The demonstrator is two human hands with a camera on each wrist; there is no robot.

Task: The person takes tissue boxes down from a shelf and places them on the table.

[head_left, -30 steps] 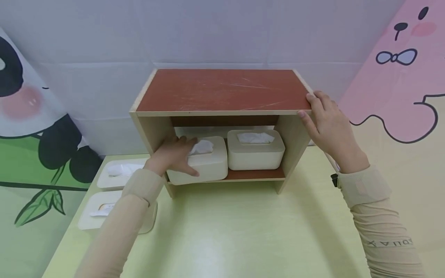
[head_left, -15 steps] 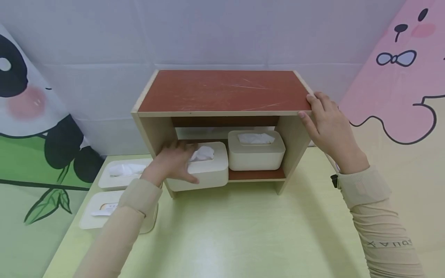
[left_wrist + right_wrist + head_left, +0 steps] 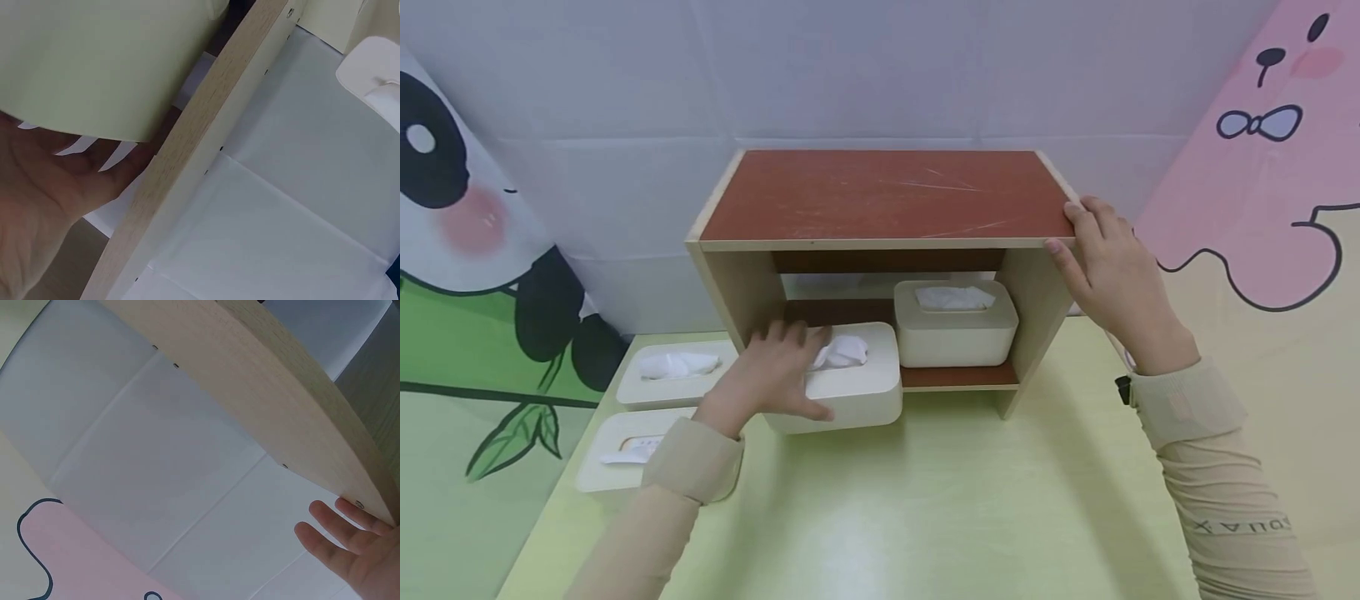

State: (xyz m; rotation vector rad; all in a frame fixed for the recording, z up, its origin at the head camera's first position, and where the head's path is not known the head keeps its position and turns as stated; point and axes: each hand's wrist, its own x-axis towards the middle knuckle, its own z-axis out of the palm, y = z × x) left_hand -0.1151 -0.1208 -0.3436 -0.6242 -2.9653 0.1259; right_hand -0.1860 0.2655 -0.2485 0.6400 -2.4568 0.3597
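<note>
In the head view my left hand (image 3: 775, 375) grips a cream tissue box (image 3: 857, 400), thumb over its front and fingers across its left end. White tissue sticks out of its slot. The box juts forward out of the shelf's left half, slightly skewed. A wooden shelf unit (image 3: 880, 196) with a red-brown top stands around it. My right hand (image 3: 1116, 275) rests on the unit's upper right front corner, fingers fairly straight along the side panel (image 3: 269, 394) in the right wrist view. A second tissue box (image 3: 955, 333) sits on the right half of the lower board.
Two more cream tissue boxes stand left of the unit, one behind (image 3: 655, 375) and one in front (image 3: 617, 467). Everything is on a pale yellow-green table (image 3: 880, 517). A light wall hanging (image 3: 850, 75) is close behind the unit.
My left hand has drawn the left tissue box forward, out over the shelf's front edge, baring the board behind it. My right hand has stayed at the corner.
</note>
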